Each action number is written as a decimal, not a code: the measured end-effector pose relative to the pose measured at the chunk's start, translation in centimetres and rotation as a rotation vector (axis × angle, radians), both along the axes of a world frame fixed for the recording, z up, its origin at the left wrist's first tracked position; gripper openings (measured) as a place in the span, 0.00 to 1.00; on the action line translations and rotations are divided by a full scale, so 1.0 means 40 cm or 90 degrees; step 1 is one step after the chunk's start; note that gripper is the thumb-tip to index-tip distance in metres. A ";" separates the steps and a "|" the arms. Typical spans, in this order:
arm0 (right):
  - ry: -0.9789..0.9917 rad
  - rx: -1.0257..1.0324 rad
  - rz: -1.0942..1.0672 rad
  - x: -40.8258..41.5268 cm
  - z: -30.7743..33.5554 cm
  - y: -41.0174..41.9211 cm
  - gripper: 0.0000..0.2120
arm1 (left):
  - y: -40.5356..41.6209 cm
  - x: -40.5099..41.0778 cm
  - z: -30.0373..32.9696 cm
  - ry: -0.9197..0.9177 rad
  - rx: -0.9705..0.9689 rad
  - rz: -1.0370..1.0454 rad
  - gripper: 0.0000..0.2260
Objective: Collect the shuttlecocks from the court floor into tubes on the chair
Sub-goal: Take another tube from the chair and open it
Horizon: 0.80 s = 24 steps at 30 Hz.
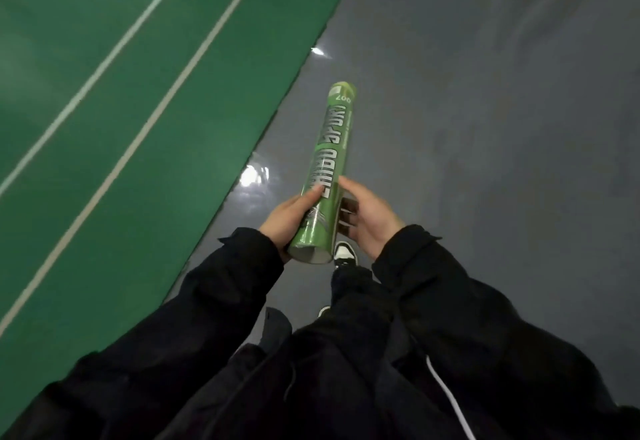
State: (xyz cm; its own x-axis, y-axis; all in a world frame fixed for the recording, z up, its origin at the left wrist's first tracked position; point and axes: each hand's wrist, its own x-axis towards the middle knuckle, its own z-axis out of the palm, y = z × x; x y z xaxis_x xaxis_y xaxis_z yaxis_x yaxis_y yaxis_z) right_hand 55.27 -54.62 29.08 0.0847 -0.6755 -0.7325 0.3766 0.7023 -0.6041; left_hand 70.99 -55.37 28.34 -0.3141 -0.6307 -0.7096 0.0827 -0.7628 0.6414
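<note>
In front of my chest I hold a green shuttlecock tube (327, 169) with white lettering, pointing away from me and tilted slightly to the right. Its near end (310, 256) is open and the far end is closed. My left hand (289, 219) grips the tube's lower part from the left. On the tube's right side is my right hand (369, 217), with its thumb resting on the tube. Its fingers curl round a small dark object (348, 212) that I cannot identify. No shuttlecock and no chair are in view.
I stand on shiny grey floor (485, 127) beside the edge of the green court mat (104, 127), which has two white lines and runs diagonally on my left. My black-and-white shoes (343, 254) show below the tube. Light reflections glare on the floor.
</note>
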 end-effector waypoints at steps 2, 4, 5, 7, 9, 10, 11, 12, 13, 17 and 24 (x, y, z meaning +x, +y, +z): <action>0.004 0.017 0.050 0.100 -0.002 -0.088 0.20 | -0.075 0.096 -0.022 0.023 -0.002 0.090 0.30; 0.009 0.028 0.101 0.200 -0.004 -0.190 0.19 | -0.161 0.193 -0.031 0.026 0.000 0.182 0.29; 0.016 0.030 0.133 0.251 -0.005 -0.244 0.18 | -0.207 0.242 -0.032 0.020 0.001 0.221 0.27; 0.027 0.020 0.197 0.353 -0.010 -0.358 0.16 | -0.303 0.344 -0.025 0.011 0.006 0.287 0.27; 0.030 0.010 0.267 0.466 -0.006 -0.479 0.14 | -0.398 0.457 -0.013 0.000 0.005 0.362 0.28; 0.040 0.001 0.308 0.526 0.002 -0.537 0.13 | -0.439 0.514 -0.001 0.007 0.004 0.410 0.29; 0.053 -0.010 0.348 0.588 0.015 -0.590 0.14 | -0.476 0.572 0.014 0.014 0.005 0.455 0.29; 0.064 -0.019 0.386 0.655 0.032 -0.641 0.14 | -0.510 0.632 0.027 0.026 0.006 0.500 0.30; 0.072 -0.024 0.423 0.724 0.050 -0.687 0.14 | -0.538 0.694 0.039 0.037 0.005 0.542 0.31; 0.052 -0.067 0.569 1.011 0.104 -0.841 0.15 | -0.629 0.950 0.068 0.072 -0.008 0.675 0.29; 0.057 -0.155 0.787 1.548 0.098 -1.085 0.23 | -0.834 1.440 -0.001 0.000 0.005 0.827 0.36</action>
